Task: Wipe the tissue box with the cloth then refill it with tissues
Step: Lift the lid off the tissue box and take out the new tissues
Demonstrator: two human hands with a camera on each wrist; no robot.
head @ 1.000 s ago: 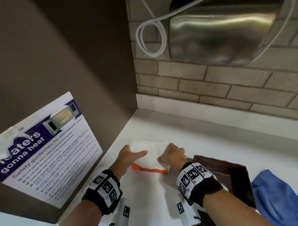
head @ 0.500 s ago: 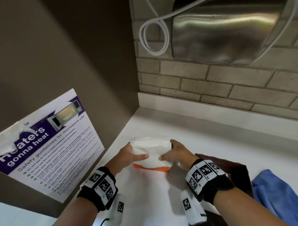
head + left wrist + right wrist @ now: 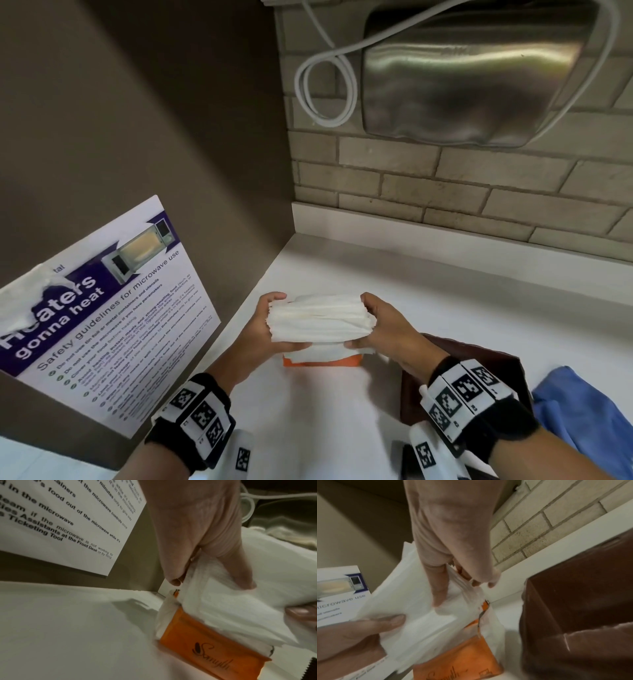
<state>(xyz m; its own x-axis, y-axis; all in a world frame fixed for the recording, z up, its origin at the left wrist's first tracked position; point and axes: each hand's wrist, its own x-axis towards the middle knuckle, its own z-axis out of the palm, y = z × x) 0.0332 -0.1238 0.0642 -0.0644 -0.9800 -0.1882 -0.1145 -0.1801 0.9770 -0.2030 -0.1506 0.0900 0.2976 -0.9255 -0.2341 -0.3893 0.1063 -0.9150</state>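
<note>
Spreading across the lower centre of the head view, the white counter (image 3: 428, 291) carries everything that matters here, with the brick wall (image 3: 445, 178) across the upper right and a steel dispenser (image 3: 472, 72) fixed to it. A microwave safety poster (image 3: 102, 308) leans at the left edge of the frame. At lower right sits the brown tissue box (image 3: 479, 353), open side up as the right wrist view suggests, with the blue cloth (image 3: 582, 411) lying just beside it at the far right edge.

In the middle of the frame, the stack of tissues (image 3: 320, 320) is lifted between both hands, just above the orange wrapper (image 3: 322, 360) lying on the counter. The left hand (image 3: 260, 329) clamps the stack's left end, thumb underneath and fingers curled over the top; the right hand (image 3: 387, 329) grips the right end in the same way.

The step in hand looks like drawing the stack clear of its wrapper, ready for the box. To do it well, I would keep even pressure at both ends so the middle sheets do not sag or fan out, lift straight until the lowest sheets clear the wrapper, then carry the stack level toward the lower right and lower it squarely into the box. Whether the box is already wiped cannot be told.
</note>
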